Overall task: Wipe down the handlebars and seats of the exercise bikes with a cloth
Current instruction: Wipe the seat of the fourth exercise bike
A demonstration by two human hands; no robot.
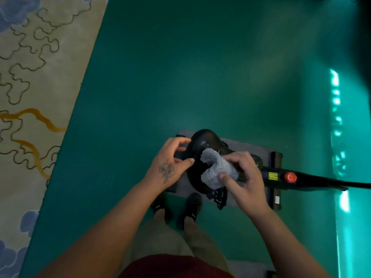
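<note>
A black bike seat (pixel 202 143) sits below me at centre, its nose pointing right toward the frame. A grey fluffy cloth (pixel 217 167) lies on top of the seat. My right hand (pixel 245 175) holds the cloth, fingers curled over it and thumb pressing its near edge. My left hand (pixel 170 163) is at the seat's left rim, fingers loosely bent, thumb tip touching the rim. The handlebars are out of view.
The black bike frame (pixel 321 180) with a red knob (pixel 290 177) and yellow label runs off to the right. A grey mat (pixel 251 149) lies under the bike on green floor. My two black shoes stand just below the seat. A patterned beige carpet (pixel 36 97) borders the left.
</note>
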